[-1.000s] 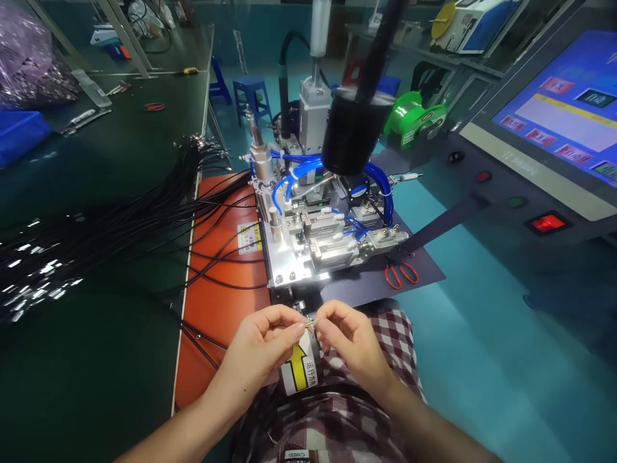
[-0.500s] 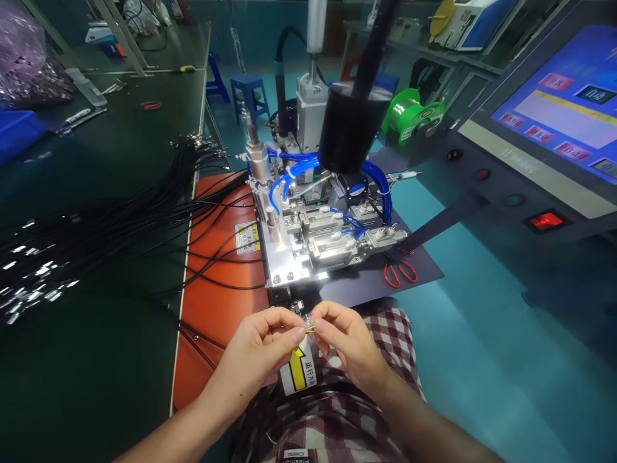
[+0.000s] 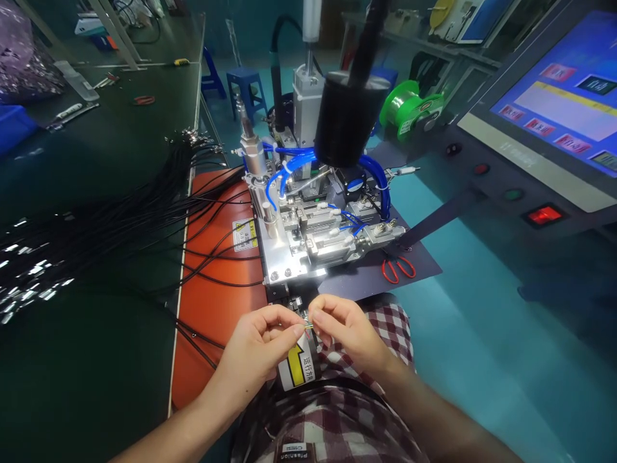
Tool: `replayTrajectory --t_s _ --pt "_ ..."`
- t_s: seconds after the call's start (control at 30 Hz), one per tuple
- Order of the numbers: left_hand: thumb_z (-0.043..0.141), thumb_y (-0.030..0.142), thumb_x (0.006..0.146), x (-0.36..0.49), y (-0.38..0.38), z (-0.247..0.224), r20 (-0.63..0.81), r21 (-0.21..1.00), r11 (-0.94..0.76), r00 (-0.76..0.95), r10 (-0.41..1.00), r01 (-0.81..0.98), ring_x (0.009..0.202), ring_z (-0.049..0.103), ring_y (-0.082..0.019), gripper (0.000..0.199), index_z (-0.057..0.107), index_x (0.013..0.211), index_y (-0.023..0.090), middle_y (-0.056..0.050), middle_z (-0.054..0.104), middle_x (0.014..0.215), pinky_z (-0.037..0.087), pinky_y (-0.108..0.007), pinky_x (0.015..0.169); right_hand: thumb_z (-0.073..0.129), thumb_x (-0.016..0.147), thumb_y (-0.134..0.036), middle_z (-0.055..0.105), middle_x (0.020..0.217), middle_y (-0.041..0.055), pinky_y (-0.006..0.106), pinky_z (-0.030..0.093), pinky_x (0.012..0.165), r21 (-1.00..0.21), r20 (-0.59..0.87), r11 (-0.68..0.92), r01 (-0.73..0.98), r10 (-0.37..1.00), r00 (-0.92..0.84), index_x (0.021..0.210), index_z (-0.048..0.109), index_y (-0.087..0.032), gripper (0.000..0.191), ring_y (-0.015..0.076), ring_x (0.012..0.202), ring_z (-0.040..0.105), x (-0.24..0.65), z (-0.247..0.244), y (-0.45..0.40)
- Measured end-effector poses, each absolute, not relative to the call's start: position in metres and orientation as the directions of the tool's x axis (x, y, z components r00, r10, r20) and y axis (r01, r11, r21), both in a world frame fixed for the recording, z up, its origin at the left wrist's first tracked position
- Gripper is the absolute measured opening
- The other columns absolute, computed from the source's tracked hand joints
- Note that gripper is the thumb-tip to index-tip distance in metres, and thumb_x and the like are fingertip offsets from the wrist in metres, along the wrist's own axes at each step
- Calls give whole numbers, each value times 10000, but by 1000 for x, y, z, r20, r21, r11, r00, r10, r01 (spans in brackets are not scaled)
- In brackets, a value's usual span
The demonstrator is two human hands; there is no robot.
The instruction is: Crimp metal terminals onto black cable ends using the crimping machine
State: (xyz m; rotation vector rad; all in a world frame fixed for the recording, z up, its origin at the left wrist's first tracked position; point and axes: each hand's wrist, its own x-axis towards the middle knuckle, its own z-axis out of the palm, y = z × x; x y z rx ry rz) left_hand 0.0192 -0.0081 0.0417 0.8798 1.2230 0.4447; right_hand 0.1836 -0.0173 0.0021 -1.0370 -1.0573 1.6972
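Observation:
Thin coloured wires (image 3: 309, 326) stick out between my fingertips, with a yellowish and a reddish strand showing. My left hand (image 3: 267, 334) pinches them between thumb and index finger. From the other side my right hand (image 3: 344, 326) closes its thumb and index finger at the wires' free ends. Both hands are just in front of a metal machine (image 3: 308, 238) with blue air tubes. Below them lies a white label with a yellow arrow (image 3: 296, 366). Whatever the wires run back into is hidden by my left hand.
A bundle of black cables (image 3: 120, 212) spreads over the dark table (image 3: 96, 386) and the orange board (image 3: 216, 225). Red-handled scissors (image 3: 398, 270) lie right of the machine. A black cylinder (image 3: 349, 119) hangs above it. A touchscreen (image 3: 563, 96) and a green spool (image 3: 409, 109) stand right.
My hands hold nearly the same place. The wires between the fingertips have shifted slightly, and a reddish strand now hangs lower. The whole view has moved a little.

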Motion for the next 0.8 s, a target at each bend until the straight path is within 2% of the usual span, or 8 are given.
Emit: replayTrajectory --t_s 0.13,0.27,0.53,0.8 --pt "641 369 760 21 -8 40 -623 781 607 240 744 145 387 208 -22 225 594 752 150 117 293 424 214 -116 348 585 832 -332 543 642 -20 220 370 495 -956 -225 -247 -159 964 -144 794 597 -161 175 86 505 449 179 2 -23" --pt "653 353 753 23 -7 40 -607 794 594 223 763 131 376 230 -21 213 604 758 146 116 300 421 229 -108 333 621 789 -305 586 657 -4 229 380 479 -966 -248 -251 -58 967 -50 800 625 -163 142 98 500 467 173 4 -28" --pt "651 332 746 23 -7 36 -596 802 586 235 768 120 324 238 -15 203 603 770 136 120 313 423 222 -116 286 606 796 -231 594 660 -5 240 401 567 -986 -92 -99 137 994 57 719 627 -173 99 121 593 498 168 8 -29" --pt "637 310 753 24 -6 35 -563 826 540 255 786 161 315 280 -18 182 608 769 132 109 355 436 249 -128 293 581 811 -256 458 590 -46 223 317 488 -973 -230 -231 -1 971 -69 701 551 -164 146 90 518 380 172 11 -26"
